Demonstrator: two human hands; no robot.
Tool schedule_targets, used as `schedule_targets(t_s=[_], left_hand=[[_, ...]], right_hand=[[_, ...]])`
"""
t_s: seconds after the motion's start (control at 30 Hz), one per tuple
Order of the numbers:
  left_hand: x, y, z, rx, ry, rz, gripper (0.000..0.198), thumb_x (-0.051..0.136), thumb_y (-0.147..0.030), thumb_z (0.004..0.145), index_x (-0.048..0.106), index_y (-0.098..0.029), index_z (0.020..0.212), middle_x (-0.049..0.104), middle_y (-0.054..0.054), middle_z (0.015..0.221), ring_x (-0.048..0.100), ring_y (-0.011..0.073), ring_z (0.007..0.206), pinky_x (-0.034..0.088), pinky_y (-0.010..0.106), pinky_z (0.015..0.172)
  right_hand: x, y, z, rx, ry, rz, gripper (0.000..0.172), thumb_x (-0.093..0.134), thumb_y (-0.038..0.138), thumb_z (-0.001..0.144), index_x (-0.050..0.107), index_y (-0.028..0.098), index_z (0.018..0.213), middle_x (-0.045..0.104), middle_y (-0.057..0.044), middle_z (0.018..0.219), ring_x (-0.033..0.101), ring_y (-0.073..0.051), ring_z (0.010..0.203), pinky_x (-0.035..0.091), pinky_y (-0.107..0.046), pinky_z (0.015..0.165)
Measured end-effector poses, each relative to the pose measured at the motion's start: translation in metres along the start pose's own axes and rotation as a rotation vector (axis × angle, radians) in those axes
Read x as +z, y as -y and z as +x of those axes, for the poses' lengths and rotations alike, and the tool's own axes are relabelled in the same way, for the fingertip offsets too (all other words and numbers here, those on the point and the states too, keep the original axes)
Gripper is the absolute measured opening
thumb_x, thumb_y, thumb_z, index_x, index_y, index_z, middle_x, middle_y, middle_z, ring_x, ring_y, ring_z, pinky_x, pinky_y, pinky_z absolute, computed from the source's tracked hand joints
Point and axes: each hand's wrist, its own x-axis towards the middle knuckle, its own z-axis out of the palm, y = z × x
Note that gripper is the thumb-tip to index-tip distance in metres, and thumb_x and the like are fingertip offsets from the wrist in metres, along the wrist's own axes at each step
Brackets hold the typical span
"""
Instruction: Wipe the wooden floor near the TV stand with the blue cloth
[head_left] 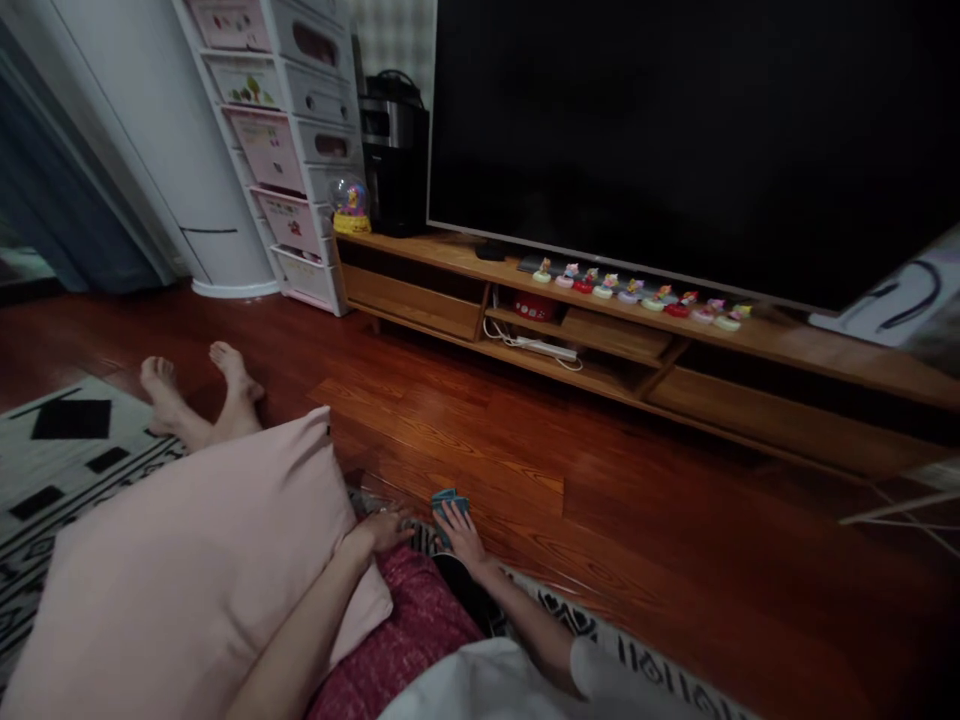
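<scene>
My right hand (pixel 461 535) lies with fingers stretched out over a small pile of teal, card-like pieces (pixel 444 496) on the wooden floor. The palm side is hidden, and the pile shows mostly beyond the fingertips. My left hand (pixel 386 527) rests just to the left, with its fingers loosely extended toward the pile and apparently holding nothing. Under the left forearm, a large pale pink pillow (pixel 202 540) covers part of the lap. Dark red patterned clothing (pixel 424 605) shows between the two arms.
A low wooden TV stand (pixel 420 300) carries a large dark television (pixel 675 130) and a row of several small figurines (pixel 606 287). White-and-pink drawers (pixel 262 150) stand at the left. Bare feet (pixel 236 370) stretch beyond the pillow, beside a patterned rug (pixel 135 425).
</scene>
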Motion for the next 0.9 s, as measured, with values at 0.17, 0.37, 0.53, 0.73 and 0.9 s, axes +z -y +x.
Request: schedule_targets(t_s=[0.17,0.37,0.53,0.73,0.9], left_hand=[[-0.001,-0.003,0.0,-0.036,0.028,0.031,0.059,0.044,-0.045,0.093,0.039,-0.022,0.146,0.031,0.01,0.158,0.026,0.0265,0.145,0.022,0.044,0.117],[-0.006,-0.009,-0.004,-0.061,0.032,0.08,0.062,0.044,-0.044,0.093,0.037,-0.017,0.148,0.031,0.015,0.157,0.032,0.0266,0.143,0.028,0.04,0.115],[-0.007,-0.007,-0.005,-0.055,0.015,0.086,0.061,0.043,-0.046,0.094,0.036,-0.021,0.148,0.031,0.012,0.158,0.03,0.0259,0.144,0.026,0.043,0.116],[0.001,0.001,0.002,-0.026,-0.004,0.024,0.06,0.045,-0.046,0.091,0.041,-0.022,0.146,0.035,0.01,0.156,0.029,0.0277,0.144,0.027,0.043,0.116],[0.007,0.005,0.006,-0.011,0.002,-0.008,0.062,0.045,-0.048,0.091,0.04,-0.02,0.146,0.033,0.011,0.157,0.027,0.0296,0.145,0.026,0.045,0.116]], right_hand=[[-0.009,-0.001,-0.004,-0.043,0.015,0.02,0.057,0.038,0.048,0.098,0.024,0.037,0.152,0.018,0.003,0.161,0.014,-0.019,0.148,0.017,-0.041,0.118],[-0.071,0.004,0.076,0.198,0.015,0.048,0.055,0.034,0.04,0.1,0.025,0.03,0.153,0.015,0.0,0.162,0.011,-0.018,0.149,0.014,-0.041,0.118],[-0.075,0.011,0.089,0.217,0.008,0.053,0.058,0.037,0.04,0.098,0.026,0.027,0.153,0.013,-0.003,0.162,0.01,-0.02,0.149,0.014,-0.041,0.118],[-0.034,-0.004,0.007,0.005,0.035,0.045,0.057,0.038,0.042,0.097,0.026,0.034,0.152,0.016,0.002,0.162,0.013,-0.02,0.148,0.014,-0.043,0.119],[-0.021,-0.018,-0.04,-0.019,0.018,0.012,0.058,0.04,0.043,0.097,0.023,0.037,0.152,0.016,0.003,0.162,0.014,-0.019,0.148,0.015,-0.041,0.119]])
